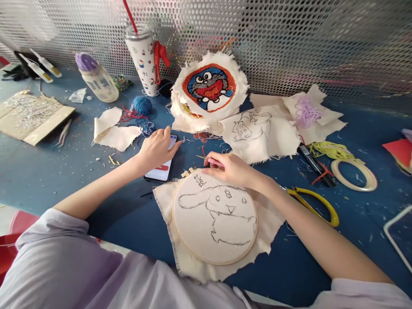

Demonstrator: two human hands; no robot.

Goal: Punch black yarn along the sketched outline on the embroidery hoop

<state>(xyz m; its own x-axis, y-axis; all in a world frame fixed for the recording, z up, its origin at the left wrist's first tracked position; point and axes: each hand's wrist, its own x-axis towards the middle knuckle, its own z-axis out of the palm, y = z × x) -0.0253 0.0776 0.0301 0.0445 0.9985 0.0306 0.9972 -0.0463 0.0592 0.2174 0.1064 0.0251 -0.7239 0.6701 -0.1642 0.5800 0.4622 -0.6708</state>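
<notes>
The right hand (230, 168) rests at the far rim of the hoop (215, 219), fingers pinched narrow on a thin pink tool (213, 162). The hoop lies flat just below it, rigid and light, best gripped by its rim; the cloth (193, 262) is limp. The tool's long axis points left. The left hand (157, 148), fingers loosely spread, touches the phone (161, 169).

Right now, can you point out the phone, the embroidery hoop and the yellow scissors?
phone (160, 171): head view, lower part of its lit screen.
embroidery hoop (215, 260): head view, bottom of its wooden rim.
yellow scissors (317, 201): head view, yellow handle loop.
</notes>
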